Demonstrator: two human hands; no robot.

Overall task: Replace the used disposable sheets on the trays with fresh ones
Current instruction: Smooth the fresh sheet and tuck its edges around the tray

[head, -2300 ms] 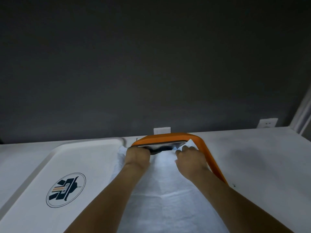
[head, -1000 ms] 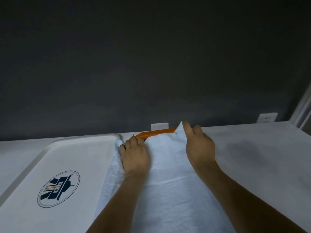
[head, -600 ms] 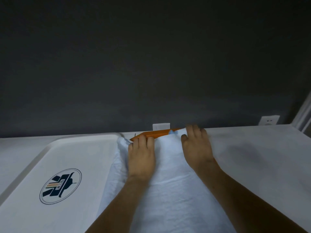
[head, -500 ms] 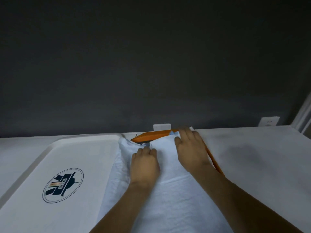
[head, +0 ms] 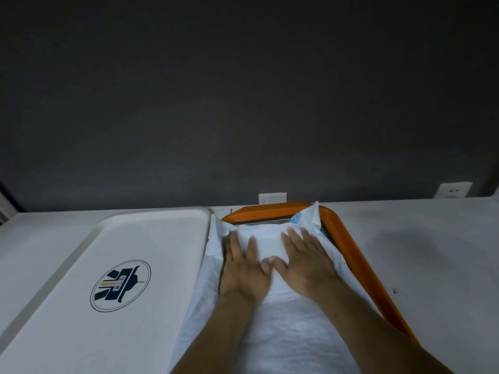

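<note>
An orange tray [head: 348, 247] lies in the middle of the white counter, mostly covered by a white disposable sheet [head: 286, 327]. The sheet's far edge is bunched, with a blue underside showing at the far right corner, and it spills over the tray's left rim. My left hand [head: 241, 268] and my right hand [head: 305, 261] lie flat, palms down, fingers spread, side by side on the sheet near the tray's far end. Neither hand grips anything.
A white tray [head: 81, 265] with a round dark logo [head: 120, 285] lies directly left of the orange tray. A dark wall rises behind the counter [head: 432, 252], with a white outlet [head: 272, 198] at the centre and another outlet [head: 453, 189] at the far right.
My hands let go of the sheet's far edge and drew back toward me, now pressed flat on it. More of the orange tray's far rim shows.
</note>
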